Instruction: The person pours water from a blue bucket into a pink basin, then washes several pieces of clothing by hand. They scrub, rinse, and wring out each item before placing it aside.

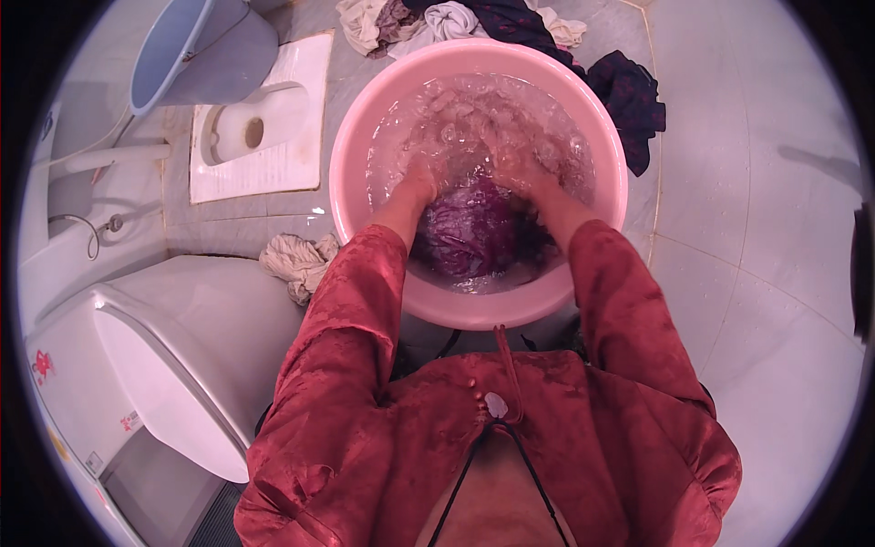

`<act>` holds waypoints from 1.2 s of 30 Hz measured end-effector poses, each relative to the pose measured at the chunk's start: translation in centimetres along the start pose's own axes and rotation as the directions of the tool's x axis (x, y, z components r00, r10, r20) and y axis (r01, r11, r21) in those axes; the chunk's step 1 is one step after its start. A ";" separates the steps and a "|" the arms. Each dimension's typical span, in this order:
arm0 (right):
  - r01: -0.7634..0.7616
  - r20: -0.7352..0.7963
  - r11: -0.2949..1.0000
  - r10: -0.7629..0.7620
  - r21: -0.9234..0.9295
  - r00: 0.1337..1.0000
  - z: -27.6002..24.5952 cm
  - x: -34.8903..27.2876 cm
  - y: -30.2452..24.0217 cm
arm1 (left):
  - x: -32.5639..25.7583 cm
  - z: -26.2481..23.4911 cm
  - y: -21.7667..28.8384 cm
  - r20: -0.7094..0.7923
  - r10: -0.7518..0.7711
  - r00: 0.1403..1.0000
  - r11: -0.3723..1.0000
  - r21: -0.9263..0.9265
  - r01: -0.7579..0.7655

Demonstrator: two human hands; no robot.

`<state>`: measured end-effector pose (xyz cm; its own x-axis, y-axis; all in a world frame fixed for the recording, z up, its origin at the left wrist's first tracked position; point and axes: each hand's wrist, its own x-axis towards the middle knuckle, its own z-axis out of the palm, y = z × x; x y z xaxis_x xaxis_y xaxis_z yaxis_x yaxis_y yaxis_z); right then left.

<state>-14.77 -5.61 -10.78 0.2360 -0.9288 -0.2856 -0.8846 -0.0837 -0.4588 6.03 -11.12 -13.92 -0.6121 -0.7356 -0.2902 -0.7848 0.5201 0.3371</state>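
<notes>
A round pink basin (351,173) filled with bubbly water stands on the floor in front of me. Both my forearms, in red sleeves, reach down into it. A wet purple cloth (469,232) bulges above the water between my arms. My left hand (425,177) is at the cloth's upper left side, partly under the surface. On the other side, my right hand (518,173) dips into the water by the cloth's upper right. Splashing water hides the fingers of both hands, so I cannot see what they grip.
A blue bucket (214,68) stands at the far left beside a white squat toilet (305,118). Light clothes (378,27) and dark clothes (627,105) lie beyond the basin. A beige cloth (296,263) lies near a white washing machine (219,301) on my left.
</notes>
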 end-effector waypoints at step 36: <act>0.518 -0.263 0.636 -0.456 0.572 0.850 -10.3 -7.2 -19.0 | -12.7 -16.7 14.7 -0.097 -0.131 0.987 -0.625 -0.764 -0.158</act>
<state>-3.85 -1.07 8.67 0.4979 -0.8468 0.1874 -0.2100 -0.3274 -0.9213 3.89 -1.42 9.66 -0.4914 -0.8361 -0.2438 0.6616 -0.5405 0.5198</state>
